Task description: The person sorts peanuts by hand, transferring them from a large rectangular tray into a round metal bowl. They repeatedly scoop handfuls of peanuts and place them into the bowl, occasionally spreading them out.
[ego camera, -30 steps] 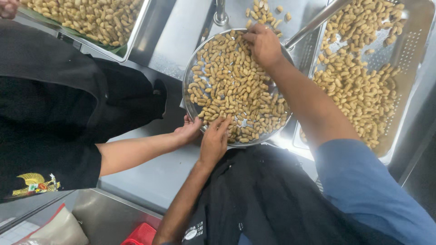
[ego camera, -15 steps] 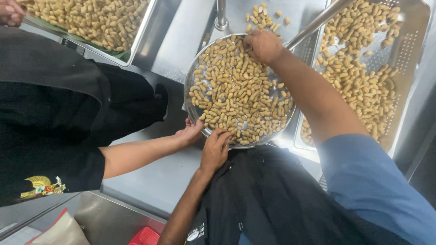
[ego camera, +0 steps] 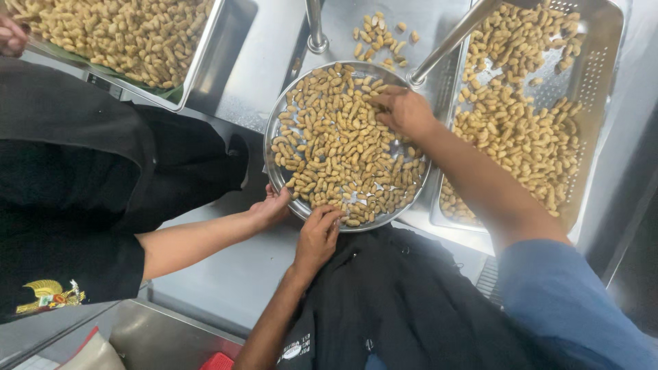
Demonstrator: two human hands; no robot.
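- Round steel tray sits in the middle, over the edge of the sink, heaped with peanuts in the shell.
- Right hand is over the far right part of the tray. A second ago it sat up on the far rim; now it has slid inward and down among the nuts.
- Its fingers are drawn together, curled down onto the pile. Whether they pinch any nut I cannot tell; the knuckles hide the tips.
- Left hand has barely moved: it stays at the near rim, fingers close together and bent over the edge, tips on the nearest peanuts. The thumb is hidden, so a real clamp on the rim cannot be confirmed.
- Just left of it, a co-worker's hand reaches in from the left and touches the same near rim, as before.
- The tray itself has hardly shifted — still held from the near side.
- Right of the tray, a perforated steel pan holds more peanuts; a slanted tap pipe crosses above it.
- Far left, another steel pan is full of them too.
- A few loose peanuts lie in the sink beyond the tray.
- A black apron fills the near side.
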